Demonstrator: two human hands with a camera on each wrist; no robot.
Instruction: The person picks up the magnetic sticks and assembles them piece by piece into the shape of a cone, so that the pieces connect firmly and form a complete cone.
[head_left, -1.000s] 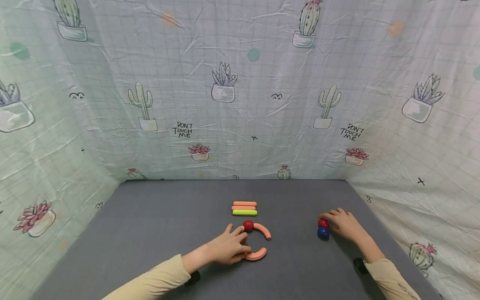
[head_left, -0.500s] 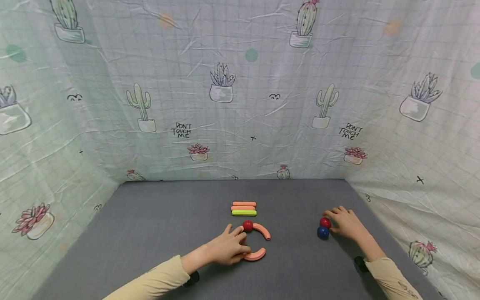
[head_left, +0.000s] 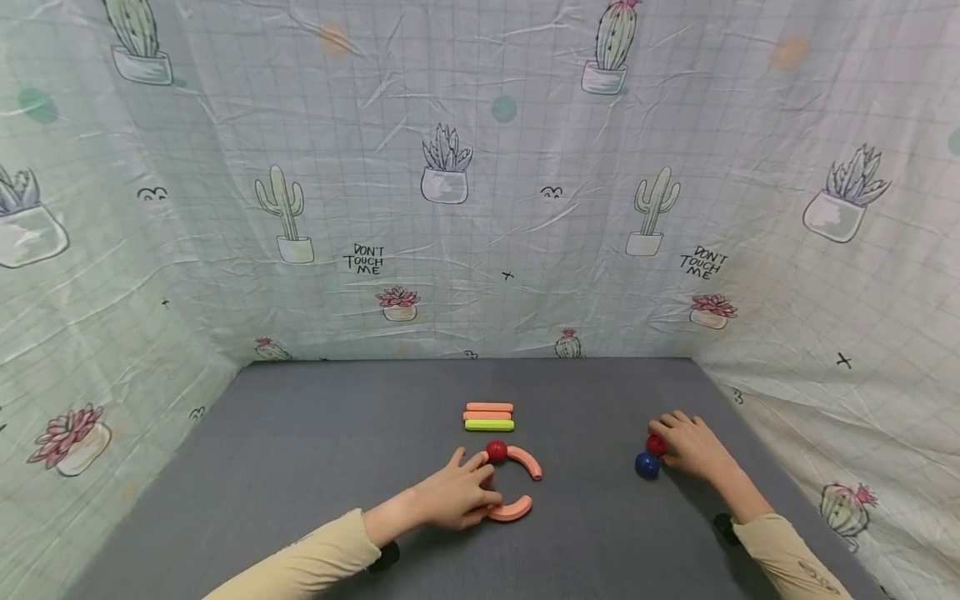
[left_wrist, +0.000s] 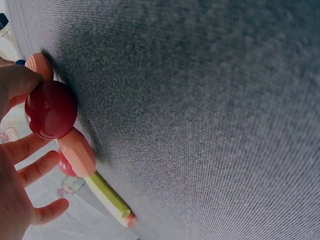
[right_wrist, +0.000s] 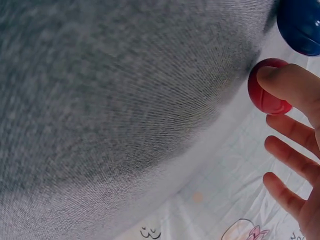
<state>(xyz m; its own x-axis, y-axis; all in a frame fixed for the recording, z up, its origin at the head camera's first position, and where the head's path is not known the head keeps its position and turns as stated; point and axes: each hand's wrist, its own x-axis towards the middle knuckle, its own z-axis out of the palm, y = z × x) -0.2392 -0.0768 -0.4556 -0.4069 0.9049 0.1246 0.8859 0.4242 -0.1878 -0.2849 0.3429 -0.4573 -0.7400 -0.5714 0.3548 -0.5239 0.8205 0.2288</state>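
In the left wrist view, my left hand point(head_left: 456, 493) has thumb and forefinger on either side of a dark red ball point(left_wrist: 51, 110); its other fingers are spread. That ball is hidden beneath the hand in the head view. Salmon curved rods point(head_left: 525, 461) point(head_left: 512, 509) form part of a ring there, with another red ball point(head_left: 497, 451) at its far side. Over at the right, my right hand point(head_left: 692, 447) grips a red ball point(right_wrist: 270, 90), its thumb pressed on the near side. A blue ball point(head_left: 647, 465) sits close beside it on the table.
Two straight salmon rods point(head_left: 489, 407) and a lime green rod point(head_left: 489, 426) lie side by side behind the ring. The grey table point(head_left: 330, 433) meets a cactus-print cloth point(head_left: 480, 275) at the back and sides.
My right hand has drawn its red ball slightly away from the blue ball, to the right and back. My left hand and the ring stay in place.
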